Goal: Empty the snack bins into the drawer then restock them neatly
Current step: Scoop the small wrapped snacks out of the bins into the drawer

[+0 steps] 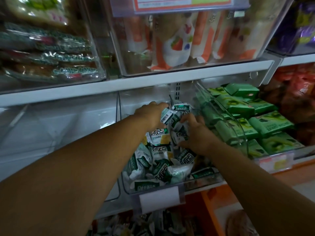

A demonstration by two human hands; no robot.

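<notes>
1. Both hands are buried in one clear snack bin [170, 186] at the centre of the frame: the left hand [150, 114] is cupped over the back of a heap of white-and-green snack packets [160, 160], and the right hand [196, 133] has its fingers curled round a few packets at the heap's right side. Between them they squeeze a loose bunch rather than pinching any single packet.

2. Biggest risk: the bunch is held only by pressure from both sides, so if either hand slackens while lifting, packets could spill over the bin's front lip toward the drawer [146, 222] at the bottom centre, or miss it and reach the floor.

3. Next: the neighbouring bin of green boxes [265, 123], right of centre, sits just beside the right hand. A wide sweep of that wrist could knock its clear side wall or drop packets in among them.

4. Smaller: the shelf edge [136, 82] runs just above the hands, so a steep lift could catch knuckles or packets on it.

5. Smallest: the label holder [160, 196] on the bin front might be brushed; its fixing seems loose, though motion blur makes that hard to judge.
</notes>
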